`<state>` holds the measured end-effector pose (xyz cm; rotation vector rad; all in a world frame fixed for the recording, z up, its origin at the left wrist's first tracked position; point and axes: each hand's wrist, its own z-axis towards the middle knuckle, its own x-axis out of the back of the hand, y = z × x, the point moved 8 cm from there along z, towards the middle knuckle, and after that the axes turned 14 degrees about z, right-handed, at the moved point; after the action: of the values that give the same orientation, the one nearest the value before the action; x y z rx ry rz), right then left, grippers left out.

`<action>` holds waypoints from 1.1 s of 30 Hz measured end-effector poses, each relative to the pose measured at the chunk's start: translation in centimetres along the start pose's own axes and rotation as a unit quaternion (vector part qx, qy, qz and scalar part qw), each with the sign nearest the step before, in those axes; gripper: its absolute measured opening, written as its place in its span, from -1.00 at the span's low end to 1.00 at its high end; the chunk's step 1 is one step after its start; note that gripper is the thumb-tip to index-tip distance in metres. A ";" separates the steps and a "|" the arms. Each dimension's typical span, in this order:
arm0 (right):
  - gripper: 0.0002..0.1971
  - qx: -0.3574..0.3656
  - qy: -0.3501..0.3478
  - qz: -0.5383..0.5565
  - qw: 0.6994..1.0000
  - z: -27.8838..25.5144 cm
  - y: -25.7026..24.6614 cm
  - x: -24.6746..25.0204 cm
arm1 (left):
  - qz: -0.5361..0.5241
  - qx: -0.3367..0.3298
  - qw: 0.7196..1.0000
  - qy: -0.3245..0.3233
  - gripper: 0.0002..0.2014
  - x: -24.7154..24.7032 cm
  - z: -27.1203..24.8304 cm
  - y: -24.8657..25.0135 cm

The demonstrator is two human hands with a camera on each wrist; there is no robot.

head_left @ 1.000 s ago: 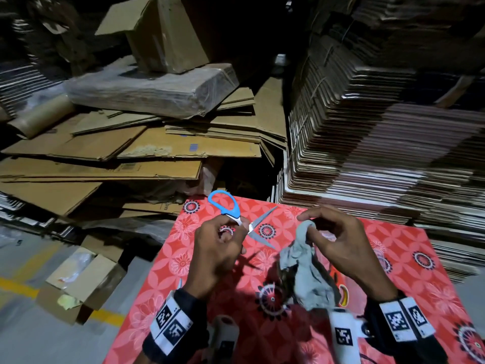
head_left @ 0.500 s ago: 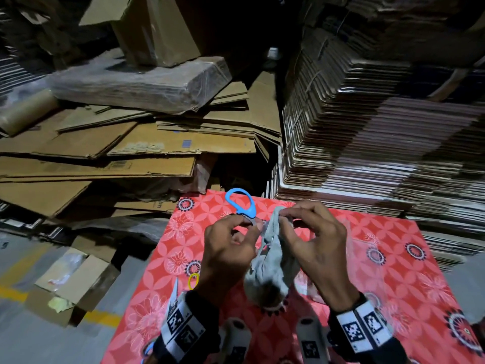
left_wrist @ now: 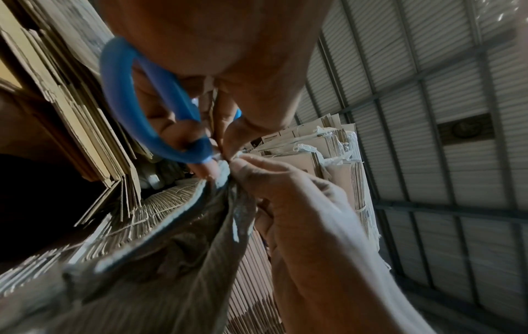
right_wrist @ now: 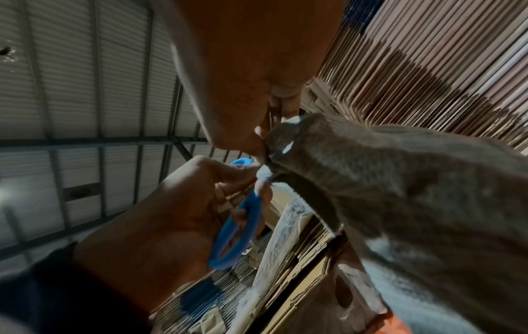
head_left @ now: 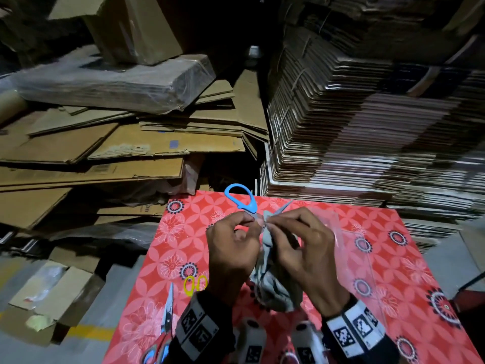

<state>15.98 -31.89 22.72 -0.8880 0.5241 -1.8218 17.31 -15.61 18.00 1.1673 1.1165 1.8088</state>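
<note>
Only overhead, blade tips (head_left: pixel 285 205); left hand (head_left: pixel 231 249) tight around blue scissors (head_left: pixel 242 199), right hand (head_left: pixel 308 252) tight on cloth (head_left: pixel 275 288).

Above the table (head_left: pixel 393 271) the cloth (head_left: pixel 275 290) hung between the right hand (head_left: pixel 307 253) and the left hand (head_left: pixel 232 256), with scissors (head_left: pixel 250 204) in the left. On the table, left of that wrist, lay small scissors (head_left: pixel 196 284) and, it seemed, another pair (head_left: pixel 168 311). Behind stood a cardboard stack (head_left: pixel 367 140).

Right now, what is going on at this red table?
A person works over the red patterned table. The left hand holds blue scissors by the handle, and the right hand pinches the top of a grey cloth that hangs down. The two hands meet at that edge. Yellow scissors lie on the table.
</note>
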 end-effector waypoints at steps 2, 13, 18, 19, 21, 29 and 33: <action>-0.81 -0.014 0.022 -0.002 1.000 0.5 0.6 1.1 | 0.016 -0.006 1.000 -0.008 -0.77 -0.1 -0.1 0.3; -0.85 -0.010 -0.012 0.010 1.000 -1.0 0.0 0.7 | 0.018 -0.008 1.000 0.006 -0.73 -0.1 -1.3 0.8; -0.78 -0.018 0.042 0.007 0.999 1.3 1.4 4.0 | 0.016 -0.012 1.000 0.004 -0.73 -0.2 -1.9 1.2; -0.77 -0.020 0.059 0.005 0.998 1.3 1.5 4.5 | 0.013 -0.011 1.000 0.005 -0.72 -0.2 -2.0 1.3; -0.78 -0.012 0.050 0.007 0.999 0.6 0.8 3.9 | -0.004 -0.011 1.000 0.012 -0.71 -0.1 -2.3 1.3; -0.76 -0.032 0.046 0.023 0.998 1.1 2.1 5.4 | -0.021 -0.021 0.999 0.015 -0.67 -0.5 -3.4 1.5; -0.79 -0.005 0.025 0.019 0.999 0.2 0.9 4.4 | -0.038 -0.031 0.999 0.024 -0.68 -0.5 -3.6 1.8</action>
<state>15.65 -36.23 23.68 -0.8353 0.5783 -1.8118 13.94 -17.81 18.63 1.0377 1.1096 1.8080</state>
